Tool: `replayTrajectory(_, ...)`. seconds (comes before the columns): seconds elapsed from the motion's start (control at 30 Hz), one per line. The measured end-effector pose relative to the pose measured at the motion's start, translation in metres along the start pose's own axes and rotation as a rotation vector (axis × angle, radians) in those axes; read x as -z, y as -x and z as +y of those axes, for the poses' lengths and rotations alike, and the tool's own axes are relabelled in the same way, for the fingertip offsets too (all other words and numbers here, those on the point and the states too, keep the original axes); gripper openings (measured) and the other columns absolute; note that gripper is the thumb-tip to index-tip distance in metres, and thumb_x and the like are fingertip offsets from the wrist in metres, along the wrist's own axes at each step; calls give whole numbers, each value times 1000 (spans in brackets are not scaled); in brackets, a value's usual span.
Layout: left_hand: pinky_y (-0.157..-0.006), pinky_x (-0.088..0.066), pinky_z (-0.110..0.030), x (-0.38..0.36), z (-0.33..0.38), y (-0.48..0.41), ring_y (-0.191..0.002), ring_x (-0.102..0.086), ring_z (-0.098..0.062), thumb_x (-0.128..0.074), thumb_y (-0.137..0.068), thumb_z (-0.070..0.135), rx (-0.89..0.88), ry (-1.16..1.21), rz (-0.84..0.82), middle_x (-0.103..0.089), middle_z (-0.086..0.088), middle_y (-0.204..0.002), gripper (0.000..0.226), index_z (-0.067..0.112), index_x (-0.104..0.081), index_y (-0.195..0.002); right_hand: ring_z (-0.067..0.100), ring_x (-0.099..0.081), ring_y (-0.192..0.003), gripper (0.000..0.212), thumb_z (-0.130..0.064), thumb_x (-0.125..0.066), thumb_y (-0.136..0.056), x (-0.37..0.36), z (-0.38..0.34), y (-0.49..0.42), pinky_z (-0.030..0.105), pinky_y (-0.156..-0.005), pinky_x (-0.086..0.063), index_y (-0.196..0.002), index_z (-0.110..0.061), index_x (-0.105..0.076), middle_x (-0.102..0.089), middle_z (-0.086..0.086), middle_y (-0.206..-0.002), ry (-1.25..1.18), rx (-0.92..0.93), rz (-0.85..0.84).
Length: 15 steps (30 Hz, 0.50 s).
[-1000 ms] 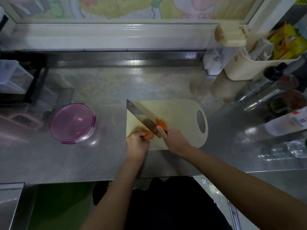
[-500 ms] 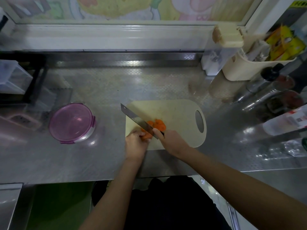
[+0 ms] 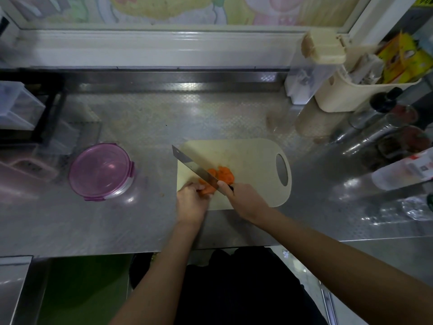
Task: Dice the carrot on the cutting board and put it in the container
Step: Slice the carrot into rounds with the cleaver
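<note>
**Carrot (image 3: pixel 207 190) mid-chop, both hands on the board**

So the carrot stub sits at about 7 o'clock on the cutting board (image 3: pixel 253 160), near its front-left corner. The left hand (image 3: pixel 191 202) comes in from 6 o'clock, knuckles up, fingers curled over the stub and pinning it down. The right hand (image 3: pixel 243 200) reaches in from 4 o'clock with the forearm running diagonally, fist wrapped tight round the dark handle of the knife (image 3: pixel 194 166). The blade is angled with its tip toward 10 o'clock, poking just past the board's left edge, and it sits right against the stub. A small pile of cut slices (image 3: pixel 225 175) lies on the other side of the blade, at 1 o'clock from the stub.

The container (image 3: pixel 102 171), round with a purple lid clipped on, is at 9 o'clock from the board, well apart on the steel counter (image 3: pixel 140 118).

Writing-wise: a white bottle (image 3: pixel 407 170) at 3 o'clock has a red and white label, and there are yellow packets (image 3: pixel 403 59) up at 2 o'clock, but it's all too blurry to read.
</note>
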<state>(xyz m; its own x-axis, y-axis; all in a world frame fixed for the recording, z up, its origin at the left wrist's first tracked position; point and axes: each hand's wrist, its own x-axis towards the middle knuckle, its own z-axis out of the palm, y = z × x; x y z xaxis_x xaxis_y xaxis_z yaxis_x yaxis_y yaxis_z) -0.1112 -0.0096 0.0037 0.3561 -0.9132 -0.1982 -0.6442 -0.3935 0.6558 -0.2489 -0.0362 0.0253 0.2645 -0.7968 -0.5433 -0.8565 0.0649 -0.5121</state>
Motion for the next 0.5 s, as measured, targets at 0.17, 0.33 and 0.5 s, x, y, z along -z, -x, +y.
replayTrajectory(0.17,-75,-38,-16,-2,-3,-2,-88,-62,-20,-75,-74,17,6,19,-9,-69,-6,-99,20,12,-75,-93,35,-58,-76,60,-52,-27,-97,-2,1,2,33,-64,-37,-77,-4,-58,-62,20,-79,-22,66,108)
replayTrajectory(0.33,-74,-38,-15,-1,-2,-2,-87,-63,-23,-76,-71,16,1,49,-4,-69,-8,-97,21,9,-75,-92,36,-59,-81,62,-54,-26,-96,-6,3,-1,33,-66,-37,-81,-4,-60,-62,20,-82,-22,69,107)
replayTrajectory(0.5,-78,-42,-20,-1,-1,-2,-87,-63,-24,-76,-72,15,5,35,-9,-69,-9,-98,22,8,-74,-93,36,-60,-89,53,-44,-26,-101,-1,-2,2,38,-74,-43,-104,-2,-59,-62,21,-95,-23,23,10)
